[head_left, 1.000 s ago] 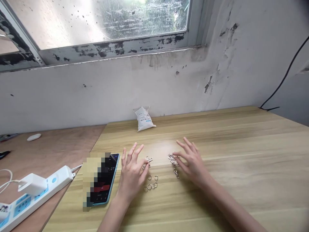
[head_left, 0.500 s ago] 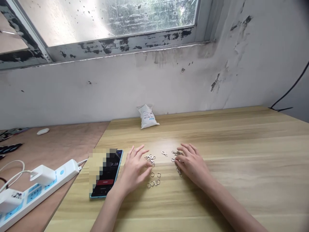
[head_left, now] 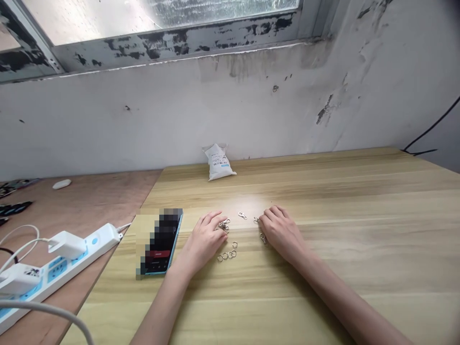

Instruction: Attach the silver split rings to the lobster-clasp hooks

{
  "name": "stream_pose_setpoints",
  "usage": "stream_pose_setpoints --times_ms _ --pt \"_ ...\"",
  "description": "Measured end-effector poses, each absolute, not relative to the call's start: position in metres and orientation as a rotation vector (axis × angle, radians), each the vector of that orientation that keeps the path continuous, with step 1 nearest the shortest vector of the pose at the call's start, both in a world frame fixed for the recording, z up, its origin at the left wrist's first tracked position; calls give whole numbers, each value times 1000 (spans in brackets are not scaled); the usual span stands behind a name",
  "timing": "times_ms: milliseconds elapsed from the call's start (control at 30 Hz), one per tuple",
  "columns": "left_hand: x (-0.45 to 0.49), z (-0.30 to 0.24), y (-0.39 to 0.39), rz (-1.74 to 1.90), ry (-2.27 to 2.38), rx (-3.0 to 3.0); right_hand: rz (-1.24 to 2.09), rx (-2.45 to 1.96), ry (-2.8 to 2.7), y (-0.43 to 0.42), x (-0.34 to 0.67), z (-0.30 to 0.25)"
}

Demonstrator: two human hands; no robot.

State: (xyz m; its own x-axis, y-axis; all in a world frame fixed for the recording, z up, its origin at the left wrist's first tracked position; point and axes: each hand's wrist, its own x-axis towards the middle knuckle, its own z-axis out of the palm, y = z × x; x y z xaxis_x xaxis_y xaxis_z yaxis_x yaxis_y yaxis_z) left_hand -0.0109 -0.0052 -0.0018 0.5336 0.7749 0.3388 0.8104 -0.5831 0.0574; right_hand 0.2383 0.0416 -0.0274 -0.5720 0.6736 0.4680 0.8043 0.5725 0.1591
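- Left hand [head_left: 204, 242]: bent over clustered silver metal clasps [head_left: 225, 224]; whether grasping, cannot tell.
- Right hand [head_left: 282, 234]: curled, grip hidden; silver metal hardware [head_left: 263, 238] beneath.
- Lone silver metal swivel clasp [head_left: 243, 216]: between hands, at the left's two o'clock; long axis ten-to-four, hook end indistinct.
- Round silver metal rings [head_left: 230, 255]: left hand's four o'clock.

Worktop [head_left: 341, 201]: pale wood grain | back: small white packet [head_left: 219, 165] | left: blue-edged phone [head_left: 168, 239], partly blurred out | centre: lone silver clasp [head_left: 243, 216], clasp cluster [head_left: 225, 223] leftward | nearer: loose metal rings [head_left: 232, 254] | right: more clasps [head_left: 263, 238]
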Motion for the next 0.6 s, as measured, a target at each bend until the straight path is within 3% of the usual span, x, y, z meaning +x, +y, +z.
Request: stream_pose_setpoints --times_ms 300,600 --pt "-7 -1 -5 -799 -1606 -2764 -50 -1142 -2305 44 236 -30" --pt "-7 -1 -4 -973 -1465 -2801 231 -1144 -2145 32 236 -26"
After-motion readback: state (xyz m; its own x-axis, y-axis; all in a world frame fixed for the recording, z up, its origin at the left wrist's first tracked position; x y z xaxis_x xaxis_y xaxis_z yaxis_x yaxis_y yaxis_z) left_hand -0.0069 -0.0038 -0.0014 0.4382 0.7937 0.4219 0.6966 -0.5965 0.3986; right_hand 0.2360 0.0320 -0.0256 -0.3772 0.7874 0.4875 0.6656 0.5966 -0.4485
